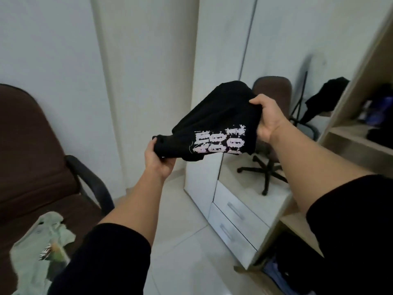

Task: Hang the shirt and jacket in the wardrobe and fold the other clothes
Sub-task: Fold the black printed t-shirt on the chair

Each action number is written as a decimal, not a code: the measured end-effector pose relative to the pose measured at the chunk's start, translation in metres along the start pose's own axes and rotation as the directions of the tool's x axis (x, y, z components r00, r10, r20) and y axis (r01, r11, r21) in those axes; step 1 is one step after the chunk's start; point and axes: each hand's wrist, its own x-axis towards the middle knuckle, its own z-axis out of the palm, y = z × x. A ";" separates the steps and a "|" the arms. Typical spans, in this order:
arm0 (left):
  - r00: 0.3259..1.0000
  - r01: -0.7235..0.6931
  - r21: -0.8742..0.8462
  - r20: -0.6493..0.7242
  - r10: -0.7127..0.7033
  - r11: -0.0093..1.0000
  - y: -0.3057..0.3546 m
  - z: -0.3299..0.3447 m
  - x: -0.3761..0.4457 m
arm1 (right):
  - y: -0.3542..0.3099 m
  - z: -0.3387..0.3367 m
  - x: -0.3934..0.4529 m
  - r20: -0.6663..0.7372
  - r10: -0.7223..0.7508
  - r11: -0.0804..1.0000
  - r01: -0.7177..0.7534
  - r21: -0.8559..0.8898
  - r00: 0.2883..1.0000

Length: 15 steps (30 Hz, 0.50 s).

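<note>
A bunched black garment with a pale pink printed design [217, 126] is held in mid-air by two hands.

Its lower left end is gripped by the left hand [158, 159], its upper right edge by the right hand [269, 120], fingers curled into the cloth. A crumpled pale green garment [40, 250] lies on the brown office chair [32, 158] at left.

Pale green garment [42, 241] on brown office chair [32, 150]; tiled floor [187, 252].

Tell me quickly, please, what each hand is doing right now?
Left hand: grips one end of the black printed garment.
Right hand: grips its other end.
</note>
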 end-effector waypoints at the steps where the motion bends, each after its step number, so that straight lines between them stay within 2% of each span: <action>1: 1.000 0.017 0.054 0.023 -0.018 0.998 -0.012 0.007 0.005 | -0.003 -0.022 -0.005 -0.048 -0.008 1.000 0.009 0.010 0.999; 4: 0.987 0.095 0.197 0.112 -0.119 0.976 -0.050 0.024 0.017 | -0.010 -0.081 -0.021 -0.214 -0.023 1.000 0.025 0.007 0.977; 8: 0.928 0.245 0.353 0.184 -0.324 0.903 -0.097 0.040 0.028 | -0.015 -0.142 -0.046 -0.403 -0.033 0.999 0.038 0.004 0.915; 11: 0.866 0.341 0.505 0.160 -0.474 0.793 -0.138 0.053 0.038 | -0.015 -0.181 -0.065 -0.523 -0.013 1.000 0.004 -0.018 0.852; 15: 0.781 0.399 0.680 0.099 -0.616 0.615 -0.201 0.072 0.051 | -0.010 -0.226 -0.090 -0.697 0.031 0.998 -0.057 -0.014 0.716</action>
